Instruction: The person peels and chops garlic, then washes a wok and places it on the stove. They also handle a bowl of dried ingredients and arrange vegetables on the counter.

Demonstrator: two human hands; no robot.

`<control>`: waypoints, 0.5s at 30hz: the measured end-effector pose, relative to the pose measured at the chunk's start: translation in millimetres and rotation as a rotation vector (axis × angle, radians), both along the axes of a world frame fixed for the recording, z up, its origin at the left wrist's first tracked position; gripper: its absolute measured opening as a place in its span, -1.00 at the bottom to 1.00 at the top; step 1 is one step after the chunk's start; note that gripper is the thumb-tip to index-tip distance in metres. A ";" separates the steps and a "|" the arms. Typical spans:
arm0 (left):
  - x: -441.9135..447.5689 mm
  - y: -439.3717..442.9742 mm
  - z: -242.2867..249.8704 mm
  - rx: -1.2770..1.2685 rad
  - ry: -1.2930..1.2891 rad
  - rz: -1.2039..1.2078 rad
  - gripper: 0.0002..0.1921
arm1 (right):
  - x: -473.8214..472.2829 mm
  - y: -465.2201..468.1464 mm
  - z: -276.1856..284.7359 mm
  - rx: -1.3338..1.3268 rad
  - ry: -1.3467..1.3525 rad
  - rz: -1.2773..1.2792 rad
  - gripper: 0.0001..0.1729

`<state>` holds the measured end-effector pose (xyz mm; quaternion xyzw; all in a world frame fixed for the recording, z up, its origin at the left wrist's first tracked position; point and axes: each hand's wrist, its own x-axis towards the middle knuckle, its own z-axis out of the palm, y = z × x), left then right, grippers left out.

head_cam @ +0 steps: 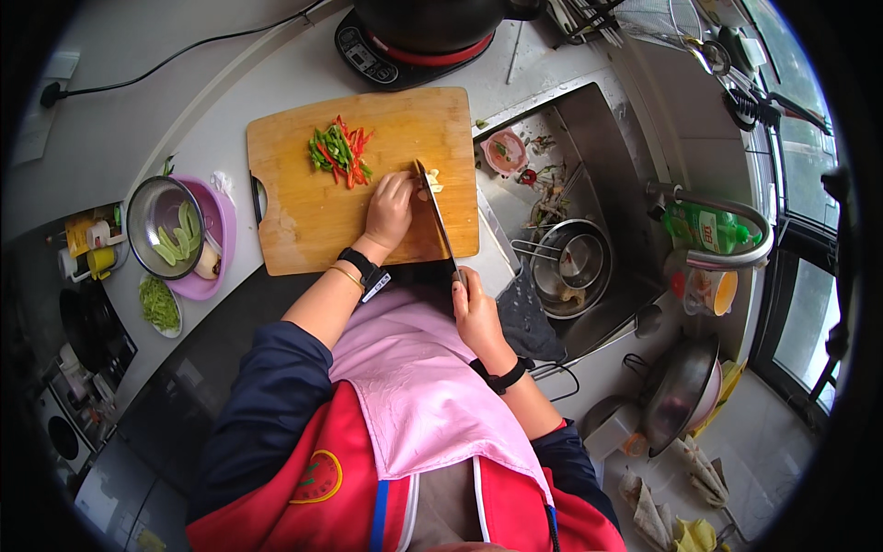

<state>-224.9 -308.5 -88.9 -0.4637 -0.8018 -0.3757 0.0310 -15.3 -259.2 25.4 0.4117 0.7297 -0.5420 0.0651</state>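
Note:
My right hand [476, 310] grips the handle of a kitchen knife [439, 219], its narrow blade pointing away across a wooden cutting board [310, 228]. Curled fingers of my left hand [390, 210] press down on the board against the blade's left side. They seem to hold a small piece of garlic, mostly hidden by the fingers and blade. Pale garlic slices [434, 181] lie just right of the blade near its tip. Farther left on the board sits a pile of green and red pepper strips [341, 152], apart from my left hand.
Right of the board is a metal sink [586, 145] with scraps, a pink dish [504, 152] and metal bowls [571, 276]. Leftward stand a mesh strainer [141, 238] on a purple basin [224, 272] and a plate of green shreds [159, 303]. An electric cooker base [365, 58] is behind.

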 end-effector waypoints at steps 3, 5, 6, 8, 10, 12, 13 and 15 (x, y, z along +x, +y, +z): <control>0.6 0.9 -1.5 0.031 -0.043 0.002 -0.89 | 4.7 0.9 2.5 -0.010 0.031 -0.035 -0.66; 1.1 1.5 -2.5 0.002 -0.052 0.015 -0.86 | 7.4 1.3 7.5 -0.007 0.020 -0.027 -0.66; 0.7 2.2 -3.2 -0.009 -0.054 0.014 -0.85 | 7.6 1.6 9.9 -0.011 0.007 -0.017 -0.65; 0.7 2.2 -4.0 -0.013 -0.035 0.007 -0.85 | 6.6 2.0 13.6 -0.010 -0.002 0.002 -0.65; 0.6 1.0 -4.2 -0.011 -0.016 0.010 -0.85 | 4.6 1.4 15.4 -0.005 -0.021 0.017 -0.65; 1.4 0.3 -4.3 -0.013 -0.006 0.012 -0.84 | 2.6 0.1 14.7 0.032 -0.016 0.035 -0.65; 1.3 0.0 -4.2 -0.006 0.003 0.010 -0.84 | 1.7 -0.7 13.6 0.042 -0.055 0.042 -0.65; 1.2 -0.7 -3.7 -0.011 0.010 -0.002 -0.84 | -2.1 -2.7 8.3 0.100 -0.034 0.060 -0.65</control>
